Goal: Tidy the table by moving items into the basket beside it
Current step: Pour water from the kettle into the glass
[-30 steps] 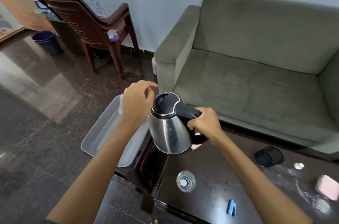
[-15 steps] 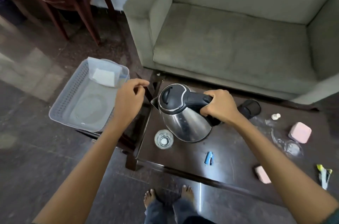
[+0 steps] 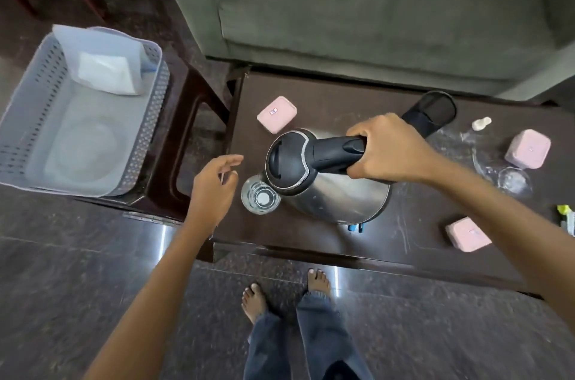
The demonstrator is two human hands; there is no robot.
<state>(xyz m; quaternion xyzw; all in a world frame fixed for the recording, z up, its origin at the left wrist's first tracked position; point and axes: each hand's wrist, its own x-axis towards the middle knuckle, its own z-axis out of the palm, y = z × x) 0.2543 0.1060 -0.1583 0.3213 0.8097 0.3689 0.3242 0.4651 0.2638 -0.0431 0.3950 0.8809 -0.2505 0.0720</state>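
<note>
Steel kettle point(image 3: 326, 186) is back over the tabletop point(image 3: 342, 99) mid-frame, gripped by my right hand point(image 3: 392, 149), not yet basketed; left hand point(image 3: 214, 183) loose, empty, beside glass point(image 3: 260, 197).

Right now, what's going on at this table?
A person is clearing a dark coffee table. Their right hand grips the handle of a steel electric kettle beside a drinking glass; whether it is lifted is unclear. The left hand hovers open near the glass, holding nothing. The grey basket sits to the left; three pink boxes lie on the table.
</note>
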